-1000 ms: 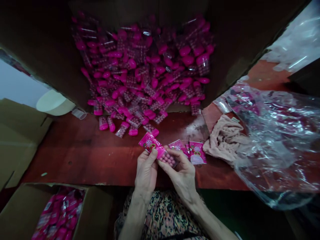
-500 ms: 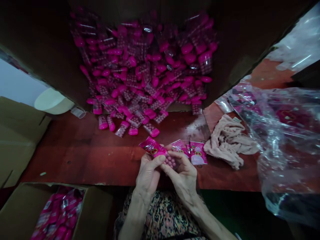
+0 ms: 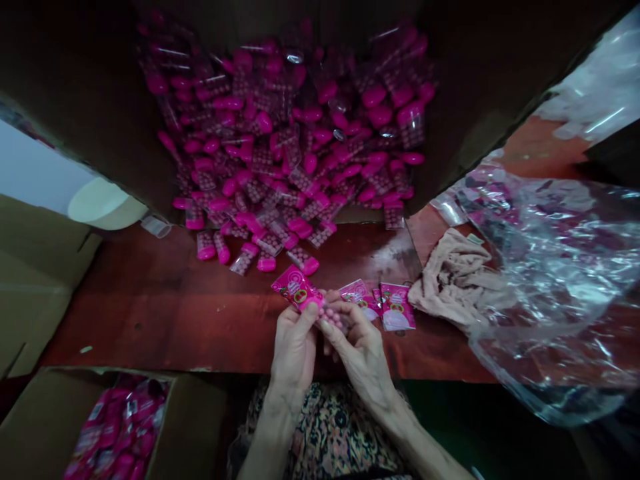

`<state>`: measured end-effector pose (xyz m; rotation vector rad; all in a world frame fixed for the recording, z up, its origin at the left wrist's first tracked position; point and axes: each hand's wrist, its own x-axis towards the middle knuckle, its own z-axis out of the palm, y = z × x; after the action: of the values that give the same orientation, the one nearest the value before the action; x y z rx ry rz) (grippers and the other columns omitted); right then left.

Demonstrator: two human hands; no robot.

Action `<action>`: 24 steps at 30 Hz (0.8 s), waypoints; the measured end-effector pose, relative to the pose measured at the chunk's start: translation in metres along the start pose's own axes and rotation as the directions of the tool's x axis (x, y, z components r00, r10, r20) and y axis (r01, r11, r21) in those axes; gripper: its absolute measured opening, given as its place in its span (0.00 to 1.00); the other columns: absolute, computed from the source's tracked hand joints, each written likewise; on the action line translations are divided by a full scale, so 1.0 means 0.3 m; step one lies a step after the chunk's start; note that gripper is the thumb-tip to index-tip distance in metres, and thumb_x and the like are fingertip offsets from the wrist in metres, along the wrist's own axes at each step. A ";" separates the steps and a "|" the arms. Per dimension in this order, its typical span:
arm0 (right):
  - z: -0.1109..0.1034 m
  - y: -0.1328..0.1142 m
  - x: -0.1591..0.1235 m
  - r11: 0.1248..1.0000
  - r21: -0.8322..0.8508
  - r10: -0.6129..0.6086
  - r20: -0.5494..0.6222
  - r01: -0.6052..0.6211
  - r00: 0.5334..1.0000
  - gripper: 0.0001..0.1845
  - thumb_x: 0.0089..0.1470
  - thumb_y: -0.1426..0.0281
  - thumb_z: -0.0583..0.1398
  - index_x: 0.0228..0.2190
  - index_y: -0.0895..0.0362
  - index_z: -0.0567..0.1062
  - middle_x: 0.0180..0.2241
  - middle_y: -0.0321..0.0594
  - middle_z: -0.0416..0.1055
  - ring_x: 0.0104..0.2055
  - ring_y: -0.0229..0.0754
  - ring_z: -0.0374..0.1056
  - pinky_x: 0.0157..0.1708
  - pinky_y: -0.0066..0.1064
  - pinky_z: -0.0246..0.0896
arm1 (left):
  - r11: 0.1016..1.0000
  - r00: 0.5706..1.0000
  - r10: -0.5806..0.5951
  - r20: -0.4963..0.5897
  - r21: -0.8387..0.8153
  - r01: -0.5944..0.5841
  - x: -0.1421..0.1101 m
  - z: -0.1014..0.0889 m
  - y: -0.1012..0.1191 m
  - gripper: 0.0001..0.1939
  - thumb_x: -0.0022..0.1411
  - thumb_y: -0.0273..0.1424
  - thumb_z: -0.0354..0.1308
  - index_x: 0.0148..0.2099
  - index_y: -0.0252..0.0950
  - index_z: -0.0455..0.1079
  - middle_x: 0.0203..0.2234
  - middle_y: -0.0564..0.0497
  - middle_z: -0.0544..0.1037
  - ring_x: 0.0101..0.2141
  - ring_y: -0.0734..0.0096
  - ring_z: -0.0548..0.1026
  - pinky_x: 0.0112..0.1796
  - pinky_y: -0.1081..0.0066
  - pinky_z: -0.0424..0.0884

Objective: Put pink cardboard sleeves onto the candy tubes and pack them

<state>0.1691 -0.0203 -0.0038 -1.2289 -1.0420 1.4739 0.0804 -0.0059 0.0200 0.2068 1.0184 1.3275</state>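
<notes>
My left hand [image 3: 295, 347] and my right hand [image 3: 359, 350] meet over the near edge of the red table [image 3: 165, 313]. Together they pinch a pink printed sachet [image 3: 296, 291] with a small clear candy case [image 3: 334, 316] of pink beads going into it. The left fingers grip the sachet; the right fingers press on the case. Just right of my hands lie a few more pink sachets [image 3: 387, 305] flat on the table. Beyond them a heap of pink-capped candy cases [image 3: 290, 147] spills out of a big cardboard box.
A beige cloth [image 3: 453, 283] lies right of the sachets, beside a large crumpled clear plastic bag [image 3: 555, 280]. A cardboard box [image 3: 55, 420] with filled pink packets stands at lower left. More cardboard [image 3: 35, 267] and a pale round object [image 3: 103, 203] sit at left.
The candy case has gone deeper into the sachet, with less of it showing. My hands stay in the same spot. The plastic bag at right has shifted and rippled.
</notes>
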 end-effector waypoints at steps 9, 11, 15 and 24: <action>-0.004 -0.024 -0.005 0.989 0.140 0.044 -0.054 -0.036 0.998 0.11 0.51 0.64 0.61 0.34 0.57 0.68 0.20 0.29 0.65 0.16 0.28 0.57 0.14 0.19 0.51 | 1.000 0.999 -0.027 0.042 -0.008 0.027 -0.022 0.018 -0.015 0.12 0.53 0.36 0.61 0.35 0.31 0.73 0.26 0.45 0.79 0.27 0.68 0.75 0.21 0.76 0.65; -0.010 -0.033 0.008 0.960 0.256 0.096 0.079 -0.113 0.992 0.10 0.52 0.64 0.61 0.33 0.57 0.67 0.17 0.27 0.62 0.14 0.27 0.54 0.12 0.18 0.46 | 1.000 0.998 0.007 0.060 0.001 -0.007 -0.030 0.018 0.008 0.13 0.53 0.36 0.61 0.37 0.31 0.74 0.32 0.42 0.79 0.30 0.67 0.76 0.26 0.73 0.69; 0.001 -0.041 0.019 0.916 0.342 0.145 0.206 -0.210 0.968 0.11 0.52 0.63 0.61 0.31 0.57 0.66 0.15 0.27 0.62 0.12 0.26 0.52 0.11 0.18 0.42 | 0.994 0.996 0.079 0.029 0.067 -0.081 -0.040 0.010 0.036 0.11 0.53 0.33 0.61 0.38 0.32 0.75 0.37 0.42 0.79 0.34 0.65 0.76 0.34 0.69 0.71; 0.028 -0.027 0.002 0.982 0.185 0.038 -0.023 -0.033 0.999 0.11 0.49 0.64 0.63 0.32 0.57 0.68 0.22 0.29 0.64 0.17 0.27 0.58 0.15 0.19 0.53 | 0.991 0.997 0.043 -0.067 0.128 -0.034 -0.036 0.002 -0.002 0.07 0.52 0.32 0.62 0.31 0.32 0.74 0.22 0.48 0.78 0.26 0.68 0.76 0.27 0.73 0.68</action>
<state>0.1617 -0.0183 0.0050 -1.1364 -0.8495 1.5408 0.0824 -0.0153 0.0254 0.2787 1.1636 1.3134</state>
